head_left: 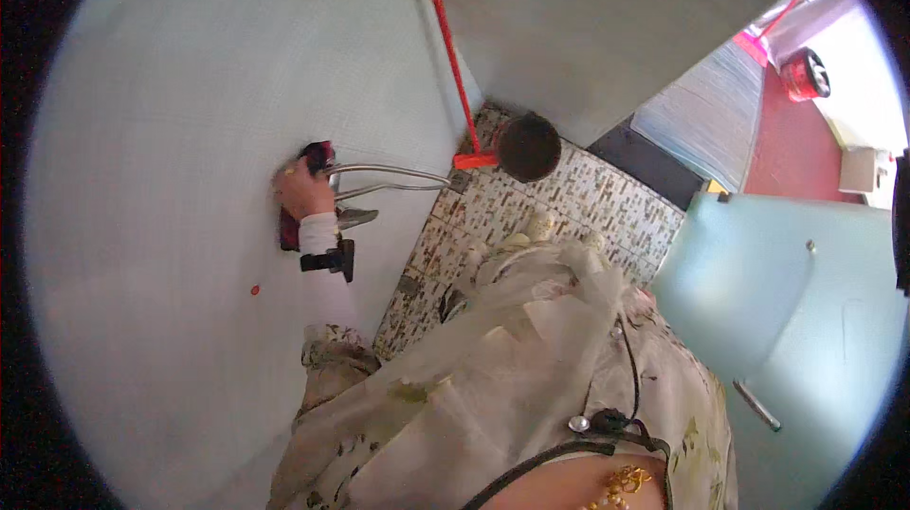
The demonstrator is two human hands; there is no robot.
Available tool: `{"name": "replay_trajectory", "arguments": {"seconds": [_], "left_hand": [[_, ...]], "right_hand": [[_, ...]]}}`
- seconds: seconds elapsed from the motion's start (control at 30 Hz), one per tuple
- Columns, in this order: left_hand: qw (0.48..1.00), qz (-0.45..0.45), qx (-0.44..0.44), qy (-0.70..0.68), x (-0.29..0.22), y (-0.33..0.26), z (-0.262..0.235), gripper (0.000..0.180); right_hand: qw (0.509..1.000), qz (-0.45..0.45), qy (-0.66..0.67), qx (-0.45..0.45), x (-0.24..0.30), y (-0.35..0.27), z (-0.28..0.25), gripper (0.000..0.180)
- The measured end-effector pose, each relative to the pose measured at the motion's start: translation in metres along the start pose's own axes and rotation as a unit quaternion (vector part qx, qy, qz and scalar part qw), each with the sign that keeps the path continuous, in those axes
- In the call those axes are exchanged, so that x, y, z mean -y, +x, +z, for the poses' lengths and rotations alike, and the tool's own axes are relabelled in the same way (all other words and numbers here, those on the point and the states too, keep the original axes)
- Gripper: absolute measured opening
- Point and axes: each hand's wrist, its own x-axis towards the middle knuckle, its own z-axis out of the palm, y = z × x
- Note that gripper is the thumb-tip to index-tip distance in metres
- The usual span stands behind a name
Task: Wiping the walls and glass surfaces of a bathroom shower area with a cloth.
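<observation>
My left hand (301, 190) reaches out to the pale wall, its fingers bent over a dark red and black thing (289, 230) that shows above and below the hand. I cannot make out what kind of thing it is. From beside it, two curved metal bars (393, 170) stretch right. A grey, pointed piece (357, 218) juts out just under them. My wrist carries a black strap with a small block (343, 261). My right hand is out of the picture.
A red long-handled floor wiper (453, 64) leans in the corner beside a dark round bucket (529, 148) on patterned tiles (607, 190). At right stands a frosted door panel (758, 282) with a metal handle (757, 405). Beyond the doorway are a striped mat (701, 107) and red bucket (804, 76).
</observation>
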Motion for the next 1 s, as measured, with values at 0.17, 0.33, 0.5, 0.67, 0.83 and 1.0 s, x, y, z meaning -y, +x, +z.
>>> {"name": "replay_trajectory", "arguments": {"seconds": [0.17,0.33,0.5,0.67,0.83,1.0], "left_hand": [[0.940,-0.111,-0.270,-0.176,0.042,0.015,-0.008,0.047],[0.876,-0.066,-0.404,-0.256,-0.034,0.025,-0.114,0.049],[0.833,0.087,-0.233,-0.494,-0.161,0.011,-0.133,0.035],[0.688,0.163,0.023,-0.707,-0.243,0.012,-0.139,0.027],[0.510,0.105,0.259,-0.814,-0.307,-0.010,-0.138,0.027],[0.410,0.093,0.398,-0.815,-0.356,-0.058,-0.158,0.024]], "right_hand": [[0.987,0.091,0.131,-0.004,0.110,-0.015,-0.010,0.020],[0.976,0.087,0.201,-0.005,0.118,0.007,-0.021,0.027],[0.976,0.105,0.188,-0.003,0.148,0.007,-0.021,0.027],[0.984,-0.083,0.157,0.000,0.208,-0.003,-0.029,0.031],[0.937,-0.291,0.191,-0.020,0.369,-0.068,-0.066,0.052],[0.859,-0.492,0.122,-0.069,0.481,-0.140,-0.084,0.083]]}}
